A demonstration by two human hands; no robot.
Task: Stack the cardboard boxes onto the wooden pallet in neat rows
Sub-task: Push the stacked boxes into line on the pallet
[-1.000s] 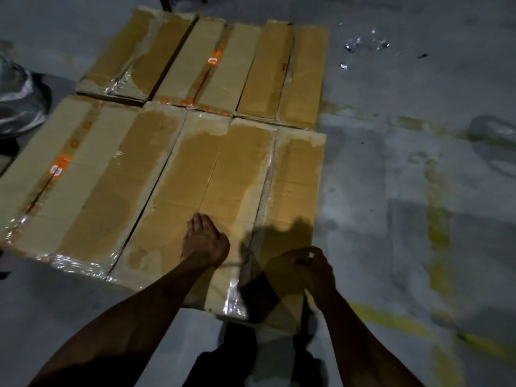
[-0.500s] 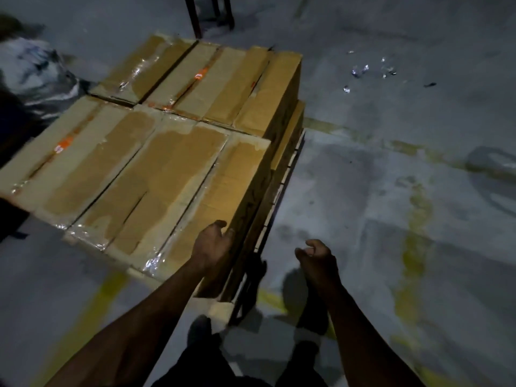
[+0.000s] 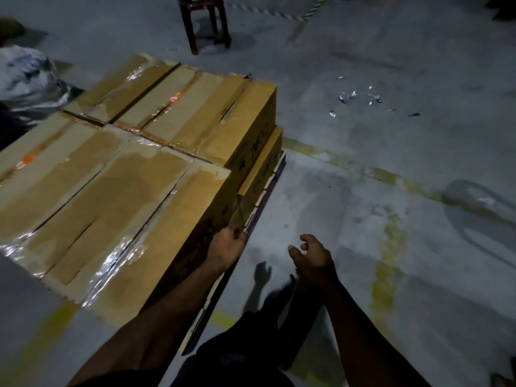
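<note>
Several taped cardboard boxes (image 3: 120, 185) lie flat, side by side, as the top layer of a stack on a wooden pallet (image 3: 262, 202). Only the pallet's right edge shows. A lower-layer box (image 3: 262, 163) sticks out a little on the right. My left hand (image 3: 227, 247) is low against the right side face of the nearest box (image 3: 178, 236), fingers curled; I cannot tell whether they hold anything. My right hand (image 3: 310, 258) hovers over the bare floor to the right of the pallet, fingers loosely bent and holding nothing.
A dark red stool (image 3: 206, 20) stands behind the stack. A crumpled plastic bag (image 3: 25, 79) lies at the left. Shiny scraps (image 3: 354, 96) are scattered on the grey concrete floor, which has worn yellow lines (image 3: 388, 261).
My view has swung from above the stack to its right side. My left hand slid off the box top, down the side face. My right hand moved off the boxes, over the floor.
</note>
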